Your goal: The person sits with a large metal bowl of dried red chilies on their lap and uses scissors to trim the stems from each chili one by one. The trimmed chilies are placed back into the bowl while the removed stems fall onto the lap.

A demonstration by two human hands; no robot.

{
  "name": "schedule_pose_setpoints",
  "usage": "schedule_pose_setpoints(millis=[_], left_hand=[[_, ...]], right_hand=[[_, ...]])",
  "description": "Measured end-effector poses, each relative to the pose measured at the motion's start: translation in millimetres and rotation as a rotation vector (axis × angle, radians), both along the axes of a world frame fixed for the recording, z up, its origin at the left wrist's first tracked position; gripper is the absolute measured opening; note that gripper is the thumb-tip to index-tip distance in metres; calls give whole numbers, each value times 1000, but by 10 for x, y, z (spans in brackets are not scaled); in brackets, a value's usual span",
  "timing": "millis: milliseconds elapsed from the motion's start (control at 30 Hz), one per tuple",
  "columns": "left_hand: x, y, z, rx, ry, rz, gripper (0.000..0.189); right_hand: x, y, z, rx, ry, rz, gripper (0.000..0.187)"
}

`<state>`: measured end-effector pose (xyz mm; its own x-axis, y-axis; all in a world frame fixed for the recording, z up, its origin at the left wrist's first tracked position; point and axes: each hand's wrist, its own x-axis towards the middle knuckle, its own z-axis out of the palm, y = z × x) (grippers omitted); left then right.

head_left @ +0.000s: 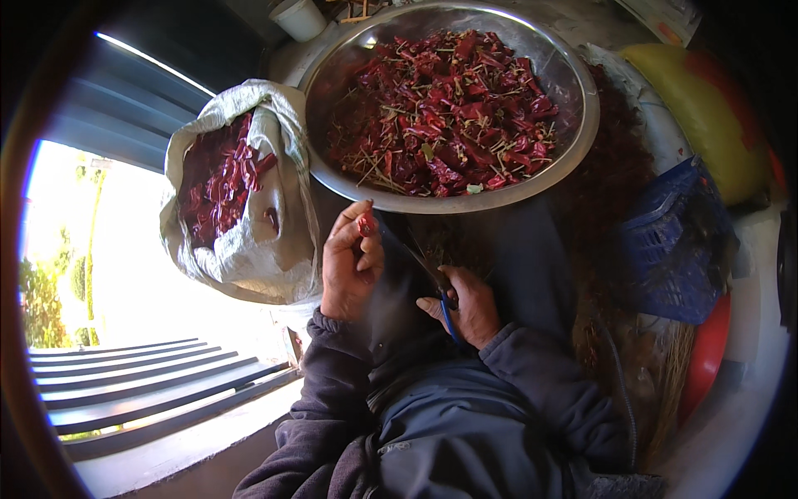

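My left hand is raised just below the near rim of a wide metal basin, its fingers closed on a small piece of dried red chili pepper. Cut dried red chilies with stems fill much of the basin. Lower and to the right, over my lap, my right hand holds scissors with blue handles, their dark blades pointing up and left. Left of the basin stands a white woven sack with its mouth rolled down, holding dark red chili pieces.
A blue plastic crate stands at the right, partly over a red plastic container. Behind it lies a full yellow-green sack. More red chilies lie right of the basin. A white bucket is at the top; slatted metal borders the left.
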<state>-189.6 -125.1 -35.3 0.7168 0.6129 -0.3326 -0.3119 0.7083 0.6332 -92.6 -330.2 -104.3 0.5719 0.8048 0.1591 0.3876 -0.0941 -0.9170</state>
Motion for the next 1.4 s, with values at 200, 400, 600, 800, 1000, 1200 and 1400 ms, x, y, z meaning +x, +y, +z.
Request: schedule_pose_setpoints(millis=[200,400,600,800,1000,1200,1400], left_hand=[[-68,-307,-124,-32,115,5,22],[-48,-653,-228,13,246,-152,29],[-106,-757,-319,315,283,-138,45],[-119,-725,-259,574,473,-243,41],[-111,-637,-432,813,658,-156,29],[-87,-682,-617,877,507,-141,27],[-75,-676,-631,1038,471,-228,25]], right_hand=[[47,6,100,102,-272,0,63],[36,8,56,56,-167,23,54],[29,35,32,134,77,78,43],[38,62,31,52,143,127,38],[-11,65,-143,-80,56,128,51],[-48,98,-198,-67,100,97,46],[-54,117,-355,11,194,93,43]])
